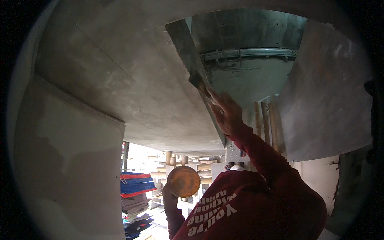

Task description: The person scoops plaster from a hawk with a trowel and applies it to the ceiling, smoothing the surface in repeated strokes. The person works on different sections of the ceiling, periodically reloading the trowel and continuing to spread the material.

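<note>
My right arm reaches up toward the edge of an opening in the ceiling panel. My right hand (227, 112), slightly blurred, is closed around a flat, dark scraper (199, 84). The scraper's blade lies against the grey edge strip (185, 48) along the left side of the opening; whether it presses there I cannot tell. Lower down, my left hand (170, 198) grips the side of a round orange-brown bowl (183, 182), whose circular face is stained. Most of my left fingers are hidden by the bowl.
The smooth grey ceiling panel (132, 80) spreads to the left, with a pale wall (72, 168) below it. Metal rails (252, 53) cross inside the opening. Several upright tubes (265, 124) stand right of my arm. Blue-and-red bags (138, 184) are piled below.
</note>
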### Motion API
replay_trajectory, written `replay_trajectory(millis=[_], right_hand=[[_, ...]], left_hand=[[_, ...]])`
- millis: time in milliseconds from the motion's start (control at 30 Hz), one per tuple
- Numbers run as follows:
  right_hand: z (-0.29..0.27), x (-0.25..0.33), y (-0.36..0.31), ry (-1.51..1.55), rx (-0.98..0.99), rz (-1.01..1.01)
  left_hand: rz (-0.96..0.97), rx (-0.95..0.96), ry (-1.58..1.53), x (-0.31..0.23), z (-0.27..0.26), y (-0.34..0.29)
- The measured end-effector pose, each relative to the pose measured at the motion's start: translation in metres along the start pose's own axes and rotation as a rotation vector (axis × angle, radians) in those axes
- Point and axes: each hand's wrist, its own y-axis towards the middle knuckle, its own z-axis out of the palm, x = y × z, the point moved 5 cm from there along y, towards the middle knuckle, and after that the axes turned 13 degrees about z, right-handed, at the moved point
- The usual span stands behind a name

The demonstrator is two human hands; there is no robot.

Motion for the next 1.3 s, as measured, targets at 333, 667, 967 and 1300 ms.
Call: replay_trajectory(millis=[333, 667, 967, 1300], right_hand=[[-0.041, 0.042, 0.083, 0.144, 0.099, -0.142], [-0.038, 0.032, 0.115, -0.399, 0.679, -0.342], [-0.040, 0.032, 0.113, -0.212, 0.458, -0.351], [-0.001, -0.083, -0.111, -0.096, 1.006, 0.309]], left_hand=[[0.029, -0.050, -0.065, 0.007, 0.001, -0.024], [-0.005, -0.071, -0.027, 0.005, -0.006, -0.034], [0.011, -0.052, -0.030, 0.006, 0.002, -0.018], [-0.166, -0.106, -0.052, -0.009, 0.024, -0.017]])
